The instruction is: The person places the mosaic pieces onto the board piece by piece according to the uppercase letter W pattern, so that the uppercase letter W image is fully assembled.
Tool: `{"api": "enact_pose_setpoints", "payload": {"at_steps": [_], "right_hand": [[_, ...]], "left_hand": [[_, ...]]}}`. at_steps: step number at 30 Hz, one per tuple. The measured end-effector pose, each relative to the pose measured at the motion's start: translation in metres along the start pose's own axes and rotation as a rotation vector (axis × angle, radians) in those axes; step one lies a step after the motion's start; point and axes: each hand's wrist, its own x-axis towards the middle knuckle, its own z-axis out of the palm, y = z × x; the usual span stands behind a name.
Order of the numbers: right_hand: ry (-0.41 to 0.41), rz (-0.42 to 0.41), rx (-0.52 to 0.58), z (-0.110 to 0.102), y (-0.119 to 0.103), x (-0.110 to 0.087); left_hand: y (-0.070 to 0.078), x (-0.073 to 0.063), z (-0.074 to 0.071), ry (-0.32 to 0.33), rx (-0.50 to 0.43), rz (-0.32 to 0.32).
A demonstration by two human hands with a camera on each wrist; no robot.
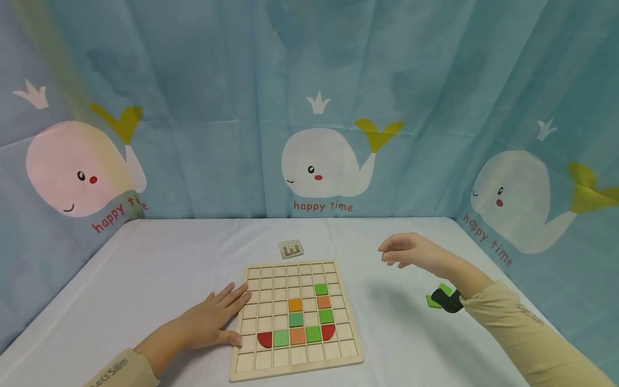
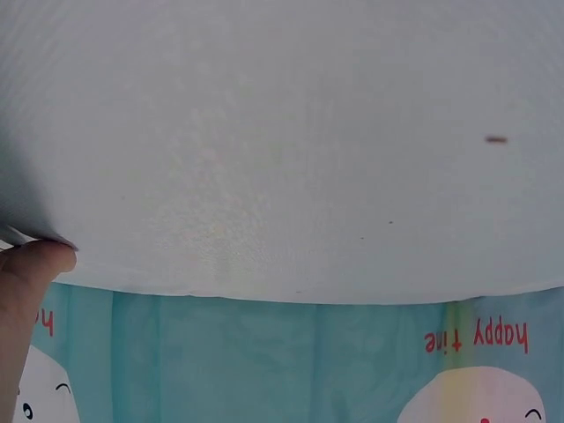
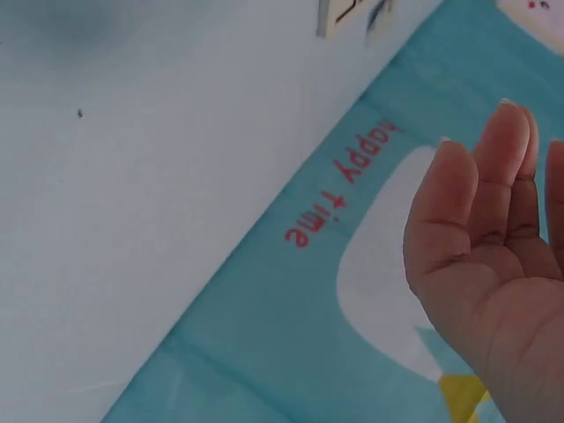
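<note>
A wooden grid board [image 1: 271,362] lies on the white table, with several coloured tiles set in its squares. Red quarter-round tiles [image 1: 265,339] sit at both ends of a low row. Between them are a mint tile [image 1: 281,338], an orange tile [image 1: 297,336] and a green tile [image 1: 313,334]; two short columns rise above. My left hand [image 1: 213,317] rests at the board's left edge, fingers straight and spread. My right hand [image 1: 411,251] is raised over the table, right of the board, with loosely bent fingers and nothing in it; its palm [image 3: 520,326] shows in the right wrist view.
Behind the board lies a small pattern card [image 1: 291,249] with a printed grid. Loose green tiles [image 1: 434,301] lie on the right, partly hidden by a black wrist strap [image 1: 450,302]. A blue curtain [image 1: 217,161] with whales surrounds the table's back and sides.
</note>
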Motion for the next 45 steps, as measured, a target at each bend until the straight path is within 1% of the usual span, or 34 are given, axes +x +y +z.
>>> {"api": "enact_pose_setpoints", "payload": {"at_steps": [9,17,25,32,39,45], "right_hand": [[0.055,0.02,-0.031,-0.017,0.014,-0.015],[0.064,0.054,-0.044,-0.032,0.038,-0.029],[-0.024,0.07,-0.039,-0.041,0.066,-0.039],[-0.056,0.104,-0.049,-0.05,0.088,-0.046],[-0.142,0.139,-0.056,-0.055,0.114,-0.055],[-0.15,0.199,-0.045,-0.052,0.129,-0.06]], "left_hand": [[0.001,-0.001,0.001,0.002,-0.012,0.006],[0.0,-0.001,0.0,0.006,-0.01,0.005],[0.001,-0.001,0.001,0.002,-0.005,-0.005],[0.002,-0.001,-0.001,0.007,-0.004,-0.004],[0.003,-0.002,-0.001,0.003,-0.007,-0.005],[0.003,-0.002,-0.002,0.001,-0.012,-0.003]]}}
